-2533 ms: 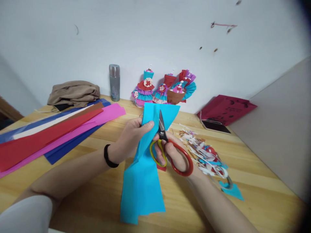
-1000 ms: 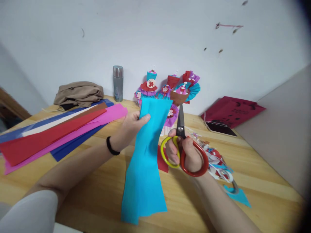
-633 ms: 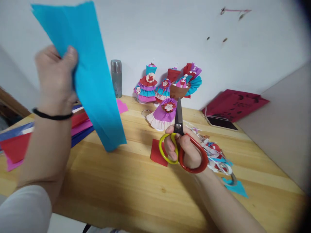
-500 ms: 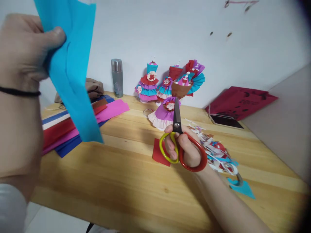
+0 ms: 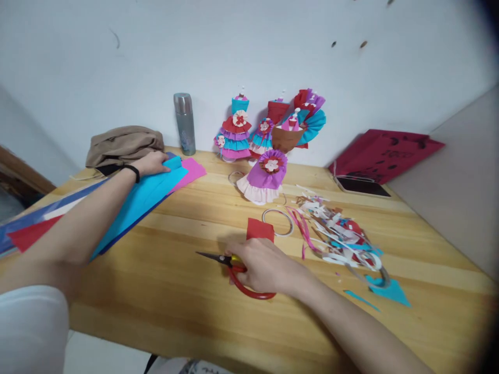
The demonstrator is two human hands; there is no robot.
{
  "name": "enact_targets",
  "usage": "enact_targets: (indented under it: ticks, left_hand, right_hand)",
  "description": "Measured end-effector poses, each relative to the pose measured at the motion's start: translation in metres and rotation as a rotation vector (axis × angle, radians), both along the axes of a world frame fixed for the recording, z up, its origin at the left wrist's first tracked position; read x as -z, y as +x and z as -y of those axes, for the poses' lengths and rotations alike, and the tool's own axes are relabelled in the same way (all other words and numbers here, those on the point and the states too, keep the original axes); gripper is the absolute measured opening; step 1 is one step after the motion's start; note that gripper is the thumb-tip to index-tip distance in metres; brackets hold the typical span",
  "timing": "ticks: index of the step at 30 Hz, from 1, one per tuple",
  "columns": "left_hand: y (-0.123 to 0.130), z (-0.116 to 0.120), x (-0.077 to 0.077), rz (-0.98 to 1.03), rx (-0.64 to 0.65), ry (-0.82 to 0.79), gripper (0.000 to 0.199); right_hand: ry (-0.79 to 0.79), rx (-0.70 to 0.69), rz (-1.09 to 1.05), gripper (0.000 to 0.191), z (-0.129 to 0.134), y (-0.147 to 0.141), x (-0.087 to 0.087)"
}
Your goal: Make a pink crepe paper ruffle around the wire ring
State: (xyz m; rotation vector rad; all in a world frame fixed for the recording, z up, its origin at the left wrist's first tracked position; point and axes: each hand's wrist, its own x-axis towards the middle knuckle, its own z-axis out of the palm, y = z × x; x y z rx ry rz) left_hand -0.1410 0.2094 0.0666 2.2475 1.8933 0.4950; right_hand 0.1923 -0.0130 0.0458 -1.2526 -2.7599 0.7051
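Observation:
At the left of the table, my left hand [image 5: 153,163] grips the far end of a sheet of bright blue crepe paper [image 5: 146,195], its fingers partly hidden. The sheet lies on a stack of folded papers, where pink paper [image 5: 193,172] and red paper [image 5: 33,232] stick out. My right hand [image 5: 263,262] holds scissors [image 5: 249,292] with red and yellow handles just above the tabletop. Their dark blades are together and point left. Right behind this hand lies a small red paper piece [image 5: 259,228], partly covered by it.
Miniature paper dresses [image 5: 268,174] stand by the wall, beside a grey flask [image 5: 184,124]. Brown cloth [image 5: 125,145] lies at the back left. To the right are paper scraps [image 5: 339,234], a tape roll [image 5: 288,228], a phone [image 5: 362,187] and a dark pink bag [image 5: 390,156].
My left hand has lowered the blue crepe paper from the air onto the stack. My right hand has come down with the scissors, which turned from pointing up to pointing left.

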Motion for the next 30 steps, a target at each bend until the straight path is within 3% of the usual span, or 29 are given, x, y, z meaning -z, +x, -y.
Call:
enact_targets:
  ticks: [4, 10, 12, 16, 19, 24, 26, 28, 30]
  left_hand:
    - [-0.007, 0.006, 0.016, -0.236, -0.052, 0.004, 0.023]
    - [-0.004, 0.022, 0.019, -0.376, -0.085, 0.11, 0.038]
    - [0.0, 0.026, 0.015, -0.35, -0.094, 0.16, 0.037]
    - [0.02, 0.038, 0.002, -0.057, -0.074, 0.225, 0.031]
    - [0.045, 0.051, -0.005, 0.038, 0.045, 0.18, 0.033]
    - [0.094, 0.084, -0.001, 0.183, 0.317, 0.06, 0.036]
    - [0.113, 0.106, -0.003, 0.233, 0.44, -0.01, 0.039]
    - [0.131, 0.134, -0.009, 0.44, 0.634, -0.074, 0.04]
    - [0.146, 0.163, -0.017, 0.64, 0.662, -0.049, 0.04]
  right_hand:
    - [0.046, -0.097, 0.19, 0.03, 0.01, -0.001, -0.008]
    - [0.121, -0.135, 0.344, 0.021, 0.022, -0.01, -0.012]
    - [0.155, -0.151, 0.37, 0.019, 0.024, -0.013, -0.011]
    - [0.185, -0.181, 0.385, 0.019, 0.023, -0.016, -0.007]
    - [0.213, -0.223, 0.383, 0.019, 0.023, -0.017, -0.003]
    - [0.167, -0.216, 0.337, 0.026, 0.021, -0.018, -0.005]
    - [0.114, -0.097, 0.283, 0.034, 0.015, -0.014, -0.008]
    - [0.086, 0.078, 0.128, 0.036, 0.007, -0.006, -0.009]
    - [0.042, 0.204, -0.144, 0.038, -0.001, 0.001, -0.007]
